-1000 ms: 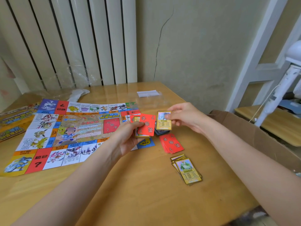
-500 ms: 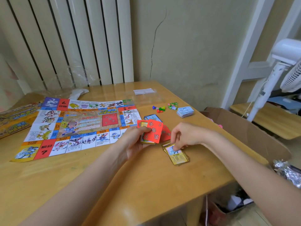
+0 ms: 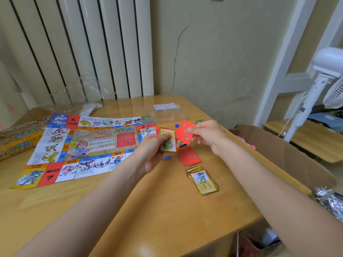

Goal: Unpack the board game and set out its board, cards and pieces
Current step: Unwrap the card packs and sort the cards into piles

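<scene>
The colourful game board (image 3: 79, 145) lies unfolded on the left of the wooden table (image 3: 130, 210). My left hand (image 3: 152, 153) grips a small stack of cards with a yellow-framed card (image 3: 168, 140) on top, just right of the board. My right hand (image 3: 206, 134) pinches a red card (image 3: 183, 133) lifted beside that stack. Below it a pile of red cards (image 3: 188, 155) lies on the table, and nearer to me a pile of yellow cards (image 3: 202, 179). A few small coloured pieces (image 3: 197, 121) peek out behind my right hand.
The game box (image 3: 16, 138) sits at the table's left edge. Clear plastic wrap (image 3: 165, 110) lies at the back of the table. An open cardboard box (image 3: 282, 154) stands to the right of the table, with a white fan (image 3: 315, 86) behind it.
My right hand left the yellow pile and rose to the cards in my left hand, where it now pinches a red card. A yellow card now tops the held stack.
</scene>
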Demonstrator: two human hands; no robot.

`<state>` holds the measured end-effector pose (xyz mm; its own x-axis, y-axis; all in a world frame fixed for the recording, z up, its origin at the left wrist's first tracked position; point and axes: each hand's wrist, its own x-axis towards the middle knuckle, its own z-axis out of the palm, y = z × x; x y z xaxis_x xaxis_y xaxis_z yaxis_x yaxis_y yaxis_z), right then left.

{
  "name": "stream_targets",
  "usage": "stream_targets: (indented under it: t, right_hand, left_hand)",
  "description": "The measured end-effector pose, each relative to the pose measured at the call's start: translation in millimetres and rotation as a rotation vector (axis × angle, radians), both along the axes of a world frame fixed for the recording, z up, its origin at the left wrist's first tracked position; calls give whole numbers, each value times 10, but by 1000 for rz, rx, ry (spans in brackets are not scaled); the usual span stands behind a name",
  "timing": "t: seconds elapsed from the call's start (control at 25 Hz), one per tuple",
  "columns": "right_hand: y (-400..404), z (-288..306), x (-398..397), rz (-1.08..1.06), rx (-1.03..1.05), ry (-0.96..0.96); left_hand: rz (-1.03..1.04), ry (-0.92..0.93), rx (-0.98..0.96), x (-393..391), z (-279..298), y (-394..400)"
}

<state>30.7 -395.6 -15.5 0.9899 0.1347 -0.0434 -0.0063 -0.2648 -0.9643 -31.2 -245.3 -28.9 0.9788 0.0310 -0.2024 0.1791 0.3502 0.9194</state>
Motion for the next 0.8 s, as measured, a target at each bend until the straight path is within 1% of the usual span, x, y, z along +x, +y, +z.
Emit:
stream_targets:
  t: [0.04, 0.08, 0.16, 0.24, 0.28, 0.4, 0.48, 0.72, 0.76, 0.8]
  right_hand:
    - [-35, 9, 65, 2, -31, 43]
    - [-86, 11, 121, 69, -125, 80]
    - [-158, -6, 187, 269, -357, 130]
    - [-144, -48, 235, 369, -542, 102]
    - [-118, -79, 268, 366, -623, 57]
    - [-40, -137, 304, 262, -820, -43]
    - [-2, -156, 283, 232, -846, -41]
    - [64, -177, 275, 258, -834, -14]
    - [61, -159, 297, 247, -866, -44]
    - [66, -134, 314, 213, -896, -115]
  left_hand:
    - [11, 22, -46, 20, -14, 41]
    - [22, 50, -71, 34, -41, 87]
    - [25, 115, -62, 38, -98, 139]
    - [-8, 174, -23, 36, -127, 117]
    - [-32, 198, 9, 41, -125, 91]
    - [-80, 249, 137, 66, -102, 32]
    - [-85, 257, 147, 95, -110, 18]
    - [-104, 251, 97, 93, -173, 33]
    - [-95, 226, 105, 97, -171, 55]
    - [-77, 191, 108, 104, -164, 80]
